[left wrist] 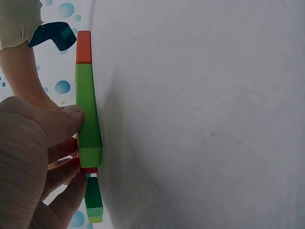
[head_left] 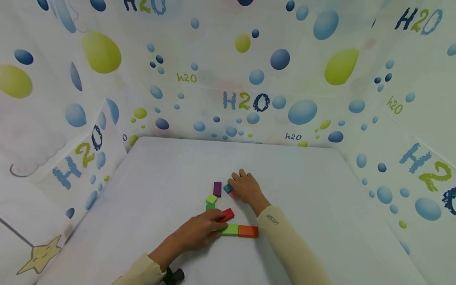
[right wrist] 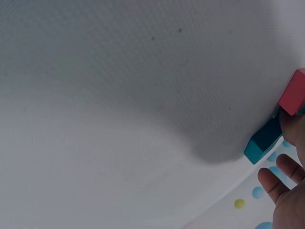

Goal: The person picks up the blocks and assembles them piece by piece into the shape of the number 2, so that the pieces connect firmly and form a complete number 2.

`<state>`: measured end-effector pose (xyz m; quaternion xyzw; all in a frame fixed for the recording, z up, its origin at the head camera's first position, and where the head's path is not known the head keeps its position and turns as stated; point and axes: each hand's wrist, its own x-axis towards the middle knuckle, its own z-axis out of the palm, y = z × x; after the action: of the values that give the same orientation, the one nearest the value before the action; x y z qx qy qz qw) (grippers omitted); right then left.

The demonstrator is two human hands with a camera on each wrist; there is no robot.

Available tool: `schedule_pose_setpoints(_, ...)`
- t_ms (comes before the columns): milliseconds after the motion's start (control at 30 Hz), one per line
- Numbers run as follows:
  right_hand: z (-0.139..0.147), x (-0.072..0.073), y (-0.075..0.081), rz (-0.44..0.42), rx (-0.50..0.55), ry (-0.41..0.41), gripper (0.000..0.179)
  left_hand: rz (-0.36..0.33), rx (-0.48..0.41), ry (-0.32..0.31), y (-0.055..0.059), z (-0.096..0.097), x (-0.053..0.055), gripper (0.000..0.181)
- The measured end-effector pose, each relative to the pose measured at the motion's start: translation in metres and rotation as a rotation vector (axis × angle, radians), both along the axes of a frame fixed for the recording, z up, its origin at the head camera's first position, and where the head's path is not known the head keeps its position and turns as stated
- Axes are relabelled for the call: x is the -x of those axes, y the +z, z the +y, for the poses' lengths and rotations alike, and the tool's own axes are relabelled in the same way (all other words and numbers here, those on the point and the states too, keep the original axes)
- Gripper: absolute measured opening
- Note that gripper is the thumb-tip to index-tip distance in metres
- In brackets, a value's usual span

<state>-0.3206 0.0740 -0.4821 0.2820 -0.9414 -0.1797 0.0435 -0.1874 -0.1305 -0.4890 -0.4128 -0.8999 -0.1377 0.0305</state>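
Note:
My left hand [head_left: 201, 230] lies over a small group of flat coloured blocks. Its thumb touches the light green block [left wrist: 87, 109], and its fingers reach the red block [head_left: 227, 215]. Beyond the fingertips sits a dark green block [left wrist: 94, 193]. An orange block [head_left: 248, 231] continues the light green one end to end. Farther forward, my right hand [head_left: 246, 188] pinches a teal block [right wrist: 264, 140], two of its fingers extended away from it. A pink block [right wrist: 293, 93] touches the teal one, partly hidden under the hand in the head view.
A purple block [head_left: 217, 189] stands left of the right hand, with a yellow-green block [head_left: 211, 199] just below it, making a curved row. The white tabletop [head_left: 171, 166] is bounded by bubble-printed cloth [head_left: 199, 107]. A dark object [head_left: 174, 276] is beside the left sleeve.

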Motion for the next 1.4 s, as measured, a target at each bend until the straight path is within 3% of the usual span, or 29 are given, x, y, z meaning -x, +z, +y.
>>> schedule_pose_setpoints(333, 0.008, 0.002, 0.001, 0.007, 0.047, 0.054, 0.058, 0.023, 0.018, -0.001, 0.000, -0.002, 0.000, 0.033)
schedule_pose_setpoints(700, 0.016, -0.005, 0.019, 0.066, 0.059, 0.129, 0.051, 0.023, 0.024, -0.006, 0.002, -0.001, 0.002, 0.033)
schedule_pose_setpoints(1233, 0.050, -0.019, 0.011, 0.086, 0.142, 0.216, 0.046, 0.023, 0.019, -0.003, -0.001, -0.001, 0.001, 0.032)
schedule_pose_setpoints(1400, 0.061, -0.028, 0.012, 0.085, 0.118, 0.265, 0.051, 0.035, 0.023, -0.014, -0.001, 0.000, 0.001, 0.032)
